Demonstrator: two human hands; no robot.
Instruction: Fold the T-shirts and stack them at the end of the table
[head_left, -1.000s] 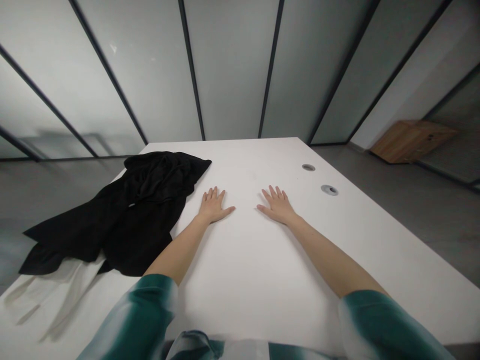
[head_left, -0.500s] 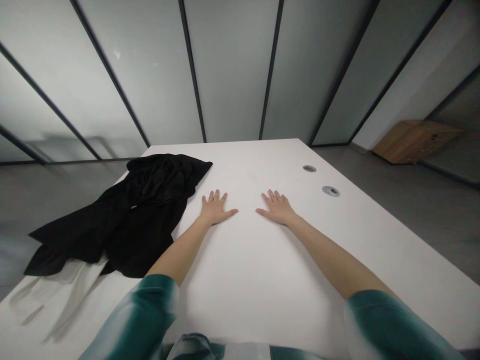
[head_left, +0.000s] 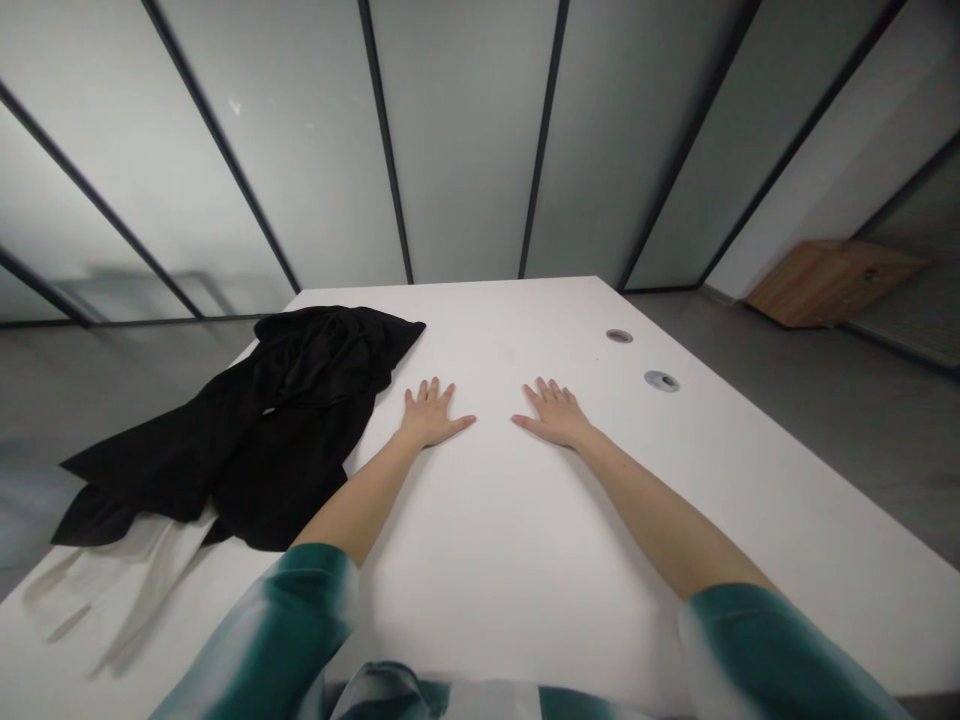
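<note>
Both palms rest face down on a white table (head_left: pixel 480 540). My left hand (head_left: pixel 429 415) lies flat with its fingers spread and holds nothing. Just to its left is a heap of black cloth (head_left: pixel 292 440), crumpled at the far end and apparently a garment. From under the near end of that heap, white fabric (head_left: pixel 127 580) with strap-like strips sticks out. My right hand (head_left: pixel 556 412) is likewise flat and spread, touching only the tabletop, a short gap away from the left.
Two round cable grommets (head_left: pixel 661 381) are set in the table towards its right edge. Frosted glass panels (head_left: pixel 465 130) with dark frames stand beyond the far edge. A wooden cabinet (head_left: pixel 817 283) is on the grey floor at the right.
</note>
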